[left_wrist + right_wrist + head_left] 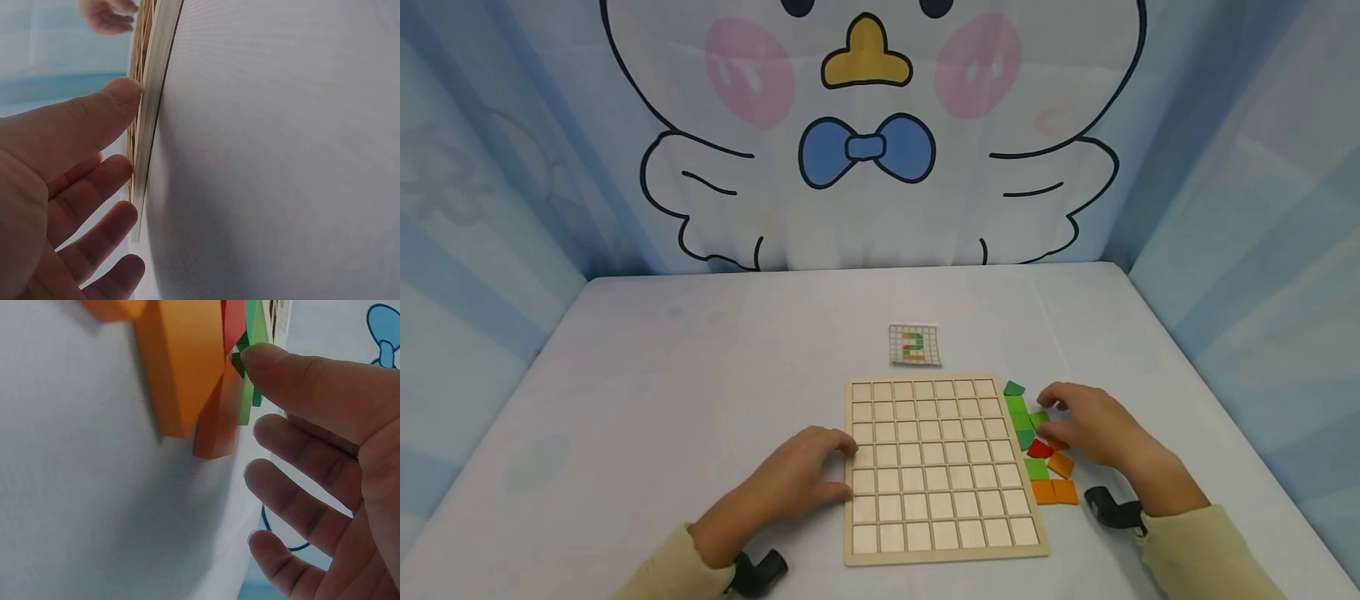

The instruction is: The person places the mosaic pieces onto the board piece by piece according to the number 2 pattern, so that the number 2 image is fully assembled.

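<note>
left hand (69,212) touching wooden board (149,119) edge | right hand (107,17) beyond | white cloth (281,156) alongside

My bare left hand (793,477) and right hand (1093,423) come out of a left sleeve (676,570) and a right sleeve (1208,552), both pale, creamy yellow. Beside them sit a left fitting (757,577) and a right fitting (1116,512), black and bent like an elbow; a thin dark strap (1142,525) may run to the right one, but it shows too small to be sure.

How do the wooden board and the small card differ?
The board is much larger than the card. The board is plain wood; the card bears a green-and-orange figure. The card lies beyond the board's far edge. Both show square grids and lie on the white surface.
</note>
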Demonstrator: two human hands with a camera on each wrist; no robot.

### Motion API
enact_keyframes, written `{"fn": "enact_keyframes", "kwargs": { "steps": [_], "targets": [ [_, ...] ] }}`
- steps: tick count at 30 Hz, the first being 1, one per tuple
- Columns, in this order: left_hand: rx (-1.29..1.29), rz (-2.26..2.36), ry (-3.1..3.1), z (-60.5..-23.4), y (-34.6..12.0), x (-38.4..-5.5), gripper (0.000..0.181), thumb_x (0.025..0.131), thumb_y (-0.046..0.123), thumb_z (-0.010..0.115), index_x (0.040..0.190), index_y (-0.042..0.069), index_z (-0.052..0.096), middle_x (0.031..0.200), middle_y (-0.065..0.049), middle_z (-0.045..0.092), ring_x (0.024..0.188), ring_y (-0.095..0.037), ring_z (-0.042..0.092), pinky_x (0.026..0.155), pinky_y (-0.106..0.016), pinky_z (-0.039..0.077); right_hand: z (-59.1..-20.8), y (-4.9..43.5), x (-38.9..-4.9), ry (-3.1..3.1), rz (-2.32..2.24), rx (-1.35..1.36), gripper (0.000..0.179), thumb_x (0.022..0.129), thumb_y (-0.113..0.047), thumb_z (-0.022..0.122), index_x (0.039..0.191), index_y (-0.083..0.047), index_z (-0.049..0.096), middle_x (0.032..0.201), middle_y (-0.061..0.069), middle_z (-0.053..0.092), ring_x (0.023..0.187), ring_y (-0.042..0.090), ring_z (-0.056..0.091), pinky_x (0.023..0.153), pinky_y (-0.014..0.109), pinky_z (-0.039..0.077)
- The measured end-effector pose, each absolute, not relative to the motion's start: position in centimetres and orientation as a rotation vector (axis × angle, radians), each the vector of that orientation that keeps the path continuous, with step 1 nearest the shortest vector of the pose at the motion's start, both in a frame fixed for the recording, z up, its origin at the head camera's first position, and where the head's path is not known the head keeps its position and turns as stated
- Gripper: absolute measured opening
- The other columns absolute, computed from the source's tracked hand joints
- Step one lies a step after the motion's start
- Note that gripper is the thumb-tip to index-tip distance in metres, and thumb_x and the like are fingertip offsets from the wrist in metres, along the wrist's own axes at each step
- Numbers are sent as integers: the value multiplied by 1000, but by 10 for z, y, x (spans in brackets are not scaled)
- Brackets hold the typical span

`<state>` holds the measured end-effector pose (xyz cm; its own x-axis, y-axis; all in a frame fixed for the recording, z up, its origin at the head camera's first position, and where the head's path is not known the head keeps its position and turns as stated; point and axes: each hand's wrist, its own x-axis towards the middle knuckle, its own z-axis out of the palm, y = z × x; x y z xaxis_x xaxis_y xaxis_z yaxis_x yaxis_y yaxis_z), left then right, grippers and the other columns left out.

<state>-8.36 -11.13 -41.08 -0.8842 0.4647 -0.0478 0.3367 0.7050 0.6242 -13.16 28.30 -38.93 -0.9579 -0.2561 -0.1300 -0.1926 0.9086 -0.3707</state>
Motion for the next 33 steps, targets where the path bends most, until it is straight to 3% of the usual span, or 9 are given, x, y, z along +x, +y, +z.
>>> {"fn": "enact_keyframes", "kwargs": {
  "steps": [33],
  "targets": [
    [609, 874, 2654, -407, -108, -83, 49, 77, 19, 88, 118, 8, 65, 114, -1, 66, 116, -26, 59, 100, -47, 47, -395, 282, -134, 2904, -536, -403, 31, 91, -19, 73, 112, 2, 64, 104, 12, 66, 92, 30, 59, 85, 54, 53]
  ]
}}
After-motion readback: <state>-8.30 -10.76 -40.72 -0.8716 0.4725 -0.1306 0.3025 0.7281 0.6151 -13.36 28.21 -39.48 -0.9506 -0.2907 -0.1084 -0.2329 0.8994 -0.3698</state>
